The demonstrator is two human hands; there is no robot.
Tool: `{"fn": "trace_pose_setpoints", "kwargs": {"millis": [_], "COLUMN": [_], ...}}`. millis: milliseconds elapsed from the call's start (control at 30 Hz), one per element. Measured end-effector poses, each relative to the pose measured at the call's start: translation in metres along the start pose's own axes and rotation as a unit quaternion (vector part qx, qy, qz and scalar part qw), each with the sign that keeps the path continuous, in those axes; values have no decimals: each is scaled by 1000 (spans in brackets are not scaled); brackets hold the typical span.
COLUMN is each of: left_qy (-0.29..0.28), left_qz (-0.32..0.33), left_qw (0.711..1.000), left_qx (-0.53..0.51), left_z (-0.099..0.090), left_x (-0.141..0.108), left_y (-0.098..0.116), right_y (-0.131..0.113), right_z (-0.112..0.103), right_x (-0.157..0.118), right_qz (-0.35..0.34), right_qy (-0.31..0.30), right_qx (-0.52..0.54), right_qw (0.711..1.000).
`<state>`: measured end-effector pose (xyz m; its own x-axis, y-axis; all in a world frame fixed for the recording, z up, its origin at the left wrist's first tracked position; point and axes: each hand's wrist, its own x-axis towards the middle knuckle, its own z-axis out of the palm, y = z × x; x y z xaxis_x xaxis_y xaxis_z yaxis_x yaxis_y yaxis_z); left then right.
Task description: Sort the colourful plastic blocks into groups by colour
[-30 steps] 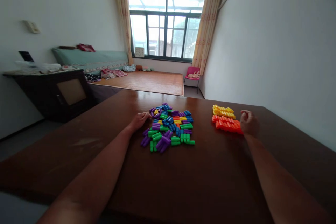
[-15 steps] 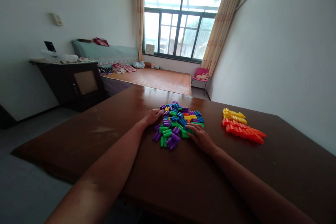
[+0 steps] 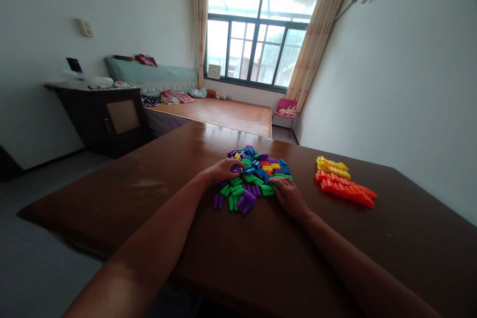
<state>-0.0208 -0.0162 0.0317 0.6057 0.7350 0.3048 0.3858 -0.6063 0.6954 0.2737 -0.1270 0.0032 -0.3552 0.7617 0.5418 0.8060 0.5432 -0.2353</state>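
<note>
Picking through mixed plastic pieces (image 3: 249, 179) with both hands, mid-table.
Reaching over the pile's left side with the left hand (image 3: 223, 169), fingers bent and fairly close together; touching its right side with the right hand (image 3: 291, 198), fingers loosely curved. Cannot tell if gripping anything. Calls for a light, narrow pinch in such crowding. With a wide stretch of table (image 3: 242, 258) towards the near edge, and more between the pile and the yellow pieces (image 3: 331, 166) and red-orange pieces (image 3: 346, 190), well apart at right.
</note>
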Motion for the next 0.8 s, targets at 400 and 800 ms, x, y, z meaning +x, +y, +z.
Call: {"fn": "trace_pose_setpoints", "kwargs": {"millis": [400,800], "left_qy": [43,29], "left_qz": [-64,-21], "left_qw": [975,967], "left_qx": [-207,-250], "left_z": [-8,2], "left_x": [0,2], "left_y": [2,16], "right_y": [0,-12], "right_z": [-1,-13], "right_x": [0,0], "right_qz": [2,26], "right_qy": [-6,64], "right_qx": [9,-75], "right_qw": [1000,995]}}
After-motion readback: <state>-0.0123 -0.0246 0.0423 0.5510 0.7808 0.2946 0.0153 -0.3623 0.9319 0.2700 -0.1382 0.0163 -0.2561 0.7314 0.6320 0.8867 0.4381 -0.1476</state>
